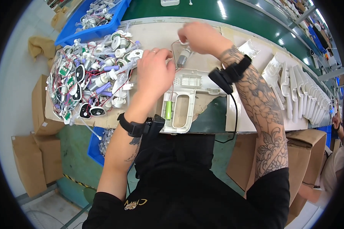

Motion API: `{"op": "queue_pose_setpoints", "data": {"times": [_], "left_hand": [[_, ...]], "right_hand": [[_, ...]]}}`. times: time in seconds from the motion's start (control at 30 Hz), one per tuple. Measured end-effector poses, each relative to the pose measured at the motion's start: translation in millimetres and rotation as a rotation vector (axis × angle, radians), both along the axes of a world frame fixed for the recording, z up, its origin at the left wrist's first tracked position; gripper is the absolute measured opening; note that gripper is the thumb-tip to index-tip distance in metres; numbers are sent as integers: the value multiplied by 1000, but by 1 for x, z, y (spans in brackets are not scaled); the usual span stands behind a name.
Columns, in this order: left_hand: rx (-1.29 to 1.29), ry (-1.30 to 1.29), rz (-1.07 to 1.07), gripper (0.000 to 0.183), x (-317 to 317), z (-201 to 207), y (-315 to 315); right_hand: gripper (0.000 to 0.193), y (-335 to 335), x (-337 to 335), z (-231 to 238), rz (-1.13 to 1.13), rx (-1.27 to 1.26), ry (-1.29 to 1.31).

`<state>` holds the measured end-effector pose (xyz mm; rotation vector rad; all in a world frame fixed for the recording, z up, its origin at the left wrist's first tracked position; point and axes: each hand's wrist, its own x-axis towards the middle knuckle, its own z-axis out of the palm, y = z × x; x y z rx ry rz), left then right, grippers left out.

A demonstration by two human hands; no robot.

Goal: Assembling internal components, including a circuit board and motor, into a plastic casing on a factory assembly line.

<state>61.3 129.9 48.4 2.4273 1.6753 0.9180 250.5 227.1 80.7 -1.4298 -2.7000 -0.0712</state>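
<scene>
A white plastic half-shell with a loop handle [208,81] lies on the work surface, its inside facing up. A green battery cell [168,110] sits in its handle. Just beyond the shell is a grey cylindrical motor [183,57] with a clear end and thin red wires. My right hand [203,37] is closed above the motor, next to a looped wire; its fingertips are partly hidden and slightly blurred. My left hand [155,71] has its fingers curled in at the shell's left side, beside the wires; what it holds, if anything, is hidden.
A heap of wired pump assemblies [99,76] covers the left side. Behind it stands a blue bin [120,13] of similar parts. White shells [300,89] stand in a row at right. Cardboard boxes [30,164] sit lower left; another person's arm [311,192] shows at far right.
</scene>
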Motion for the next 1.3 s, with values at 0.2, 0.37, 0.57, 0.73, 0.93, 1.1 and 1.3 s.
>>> {"op": "queue_pose_setpoints", "data": {"times": [0.2, 0.37, 0.57, 0.73, 0.93, 1.1, 1.3], "left_hand": [[-164, -126, -48, 35, -15, -4, -11], [-240, -97, -193, 55, -23, -6, -21], [-239, -102, -255, 72, -13, 1, -11], [-585, -106, -144, 73, 7, 24, 19], [-710, -404, -20, 46, -5, -5, 38], [-831, -748, 58, 37, -12, -22, 40], [-684, -500, 167, 49, -11, -33, 34]], "right_hand": [[25, -22, 20, -34, 23, 101, -155], [26, -37, 32, -25, 43, 157, -49], [22, -63, 37, 34, 8, -118, 79], [31, -38, 28, 31, 151, 187, 177], [34, 3, -9, -5, 92, 97, 83], [43, 11, -15, -35, 20, 58, 340], [39, -16, 16, -53, -33, -154, 265]]}}
